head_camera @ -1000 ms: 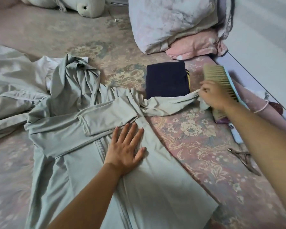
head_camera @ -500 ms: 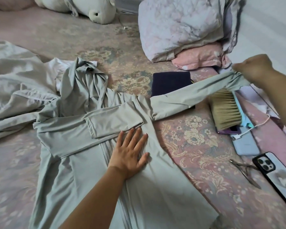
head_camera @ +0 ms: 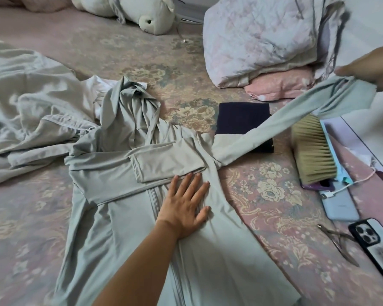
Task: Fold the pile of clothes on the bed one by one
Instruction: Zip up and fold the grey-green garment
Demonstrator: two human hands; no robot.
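Fingers: left hand (head_camera: pixel 184 208) lies flat, fingers spread, pressing the jacket (head_camera: pixel 128 195) chest; right hand (head_camera: pixel 373 67) pinches the sleeve (head_camera: pixel 296 117) cuff, holding it taut in the air.
Jacket: zip-front up on the bed (head_camera: pixel 263 191), other sleeve already folded across the chest.
Clutter: dark folded garment (head_camera: pixel 241 113) and brush (head_camera: pixel 312 151) lie under the raised sleeve.
Plan: I'd keep my left palm anchoring the shoulder seam, then swing the cuff across flat, level with the first sleeve, lifting clear of the brush.

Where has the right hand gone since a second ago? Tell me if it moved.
Yes. The right hand, gripping the sleeve, rose from beside the brush up past the pink pillow.
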